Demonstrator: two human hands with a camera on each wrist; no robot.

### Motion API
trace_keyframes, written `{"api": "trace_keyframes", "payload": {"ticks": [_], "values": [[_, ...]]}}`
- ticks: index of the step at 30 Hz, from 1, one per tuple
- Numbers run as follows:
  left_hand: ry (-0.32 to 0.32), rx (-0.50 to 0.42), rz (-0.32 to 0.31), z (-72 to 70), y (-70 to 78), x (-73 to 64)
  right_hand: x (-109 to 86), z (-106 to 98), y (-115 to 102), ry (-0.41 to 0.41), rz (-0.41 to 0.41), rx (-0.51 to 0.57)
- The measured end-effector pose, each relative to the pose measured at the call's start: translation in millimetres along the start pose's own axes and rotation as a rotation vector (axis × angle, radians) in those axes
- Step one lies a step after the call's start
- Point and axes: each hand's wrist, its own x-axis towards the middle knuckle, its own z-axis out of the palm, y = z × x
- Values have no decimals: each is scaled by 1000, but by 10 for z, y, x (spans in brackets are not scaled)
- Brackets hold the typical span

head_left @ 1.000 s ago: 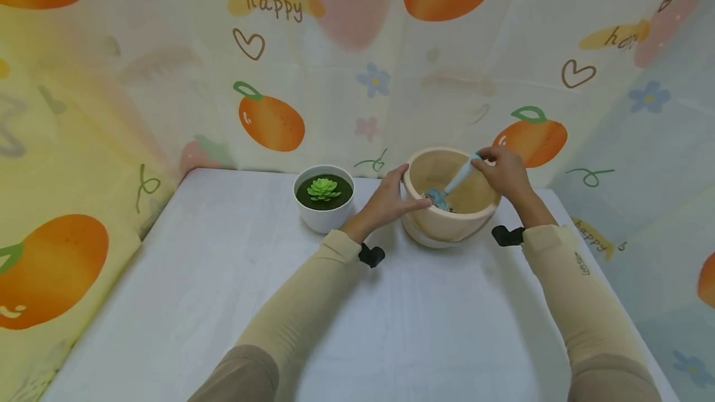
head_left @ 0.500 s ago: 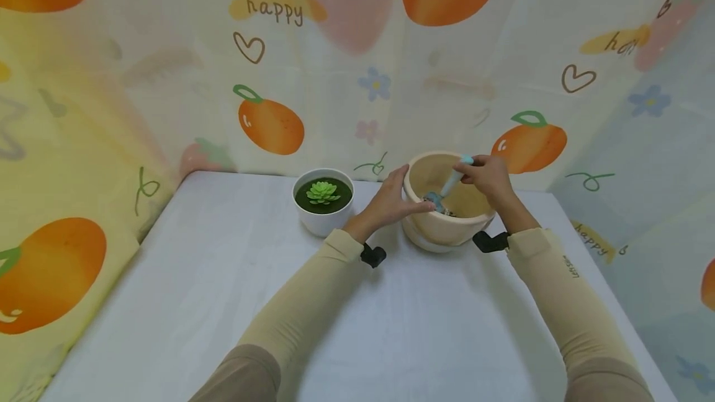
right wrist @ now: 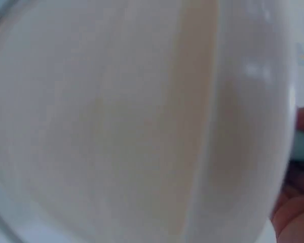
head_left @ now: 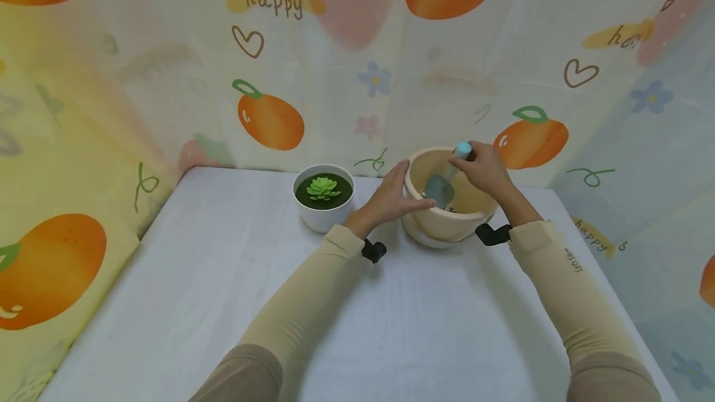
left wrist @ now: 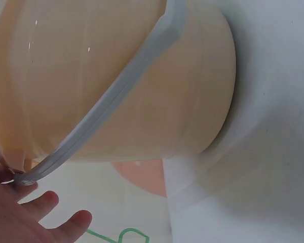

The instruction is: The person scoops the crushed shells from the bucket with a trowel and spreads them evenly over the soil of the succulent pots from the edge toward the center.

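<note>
A cream bucket point(head_left: 447, 226) stands at the back right of the table, its pale grey carrying handle point(left wrist: 111, 104) hanging down the outside. My left hand point(head_left: 389, 199) holds its left rim, the thumb reaching over the near edge and the fingers by the handle joint. With my right hand point(head_left: 485, 169) I grip a small hand trowel point(head_left: 439, 191) by its pale blue handle. The trowel's grey-blue blade is inside the bucket, tilted, above some small speckled bits. In the right wrist view the bucket wall hides most of that hand.
Left of the bucket stands a white pot point(head_left: 322, 219) with a green succulent point(head_left: 323, 188) in dark filling. A white cloth point(head_left: 357, 321) covers the table. Patterned curtains point(head_left: 329, 67) rise close behind and at both sides.
My right hand has shifted left, then risen slightly, turning the trowel so its handle stands steeper and the blade's face shows more. My left hand stays on the bucket rim.
</note>
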Motion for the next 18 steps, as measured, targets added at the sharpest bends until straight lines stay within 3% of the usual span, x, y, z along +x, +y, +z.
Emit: {"api": "trace_keyframes", "payload": {"ticks": [6,10,13,18], "values": [[-5,48,1,-22,0,30,3,-18,107,-78,-113,-117],[-2,40,-2,-15,-4,39,-1,26,224,-154,-134,-141],[0,36,3,-7,-8,38,-11,25,261,-190,-110,-153],[9,37,18,-14,-13,34,-13,-42,256,-165,-49,-203]]}}
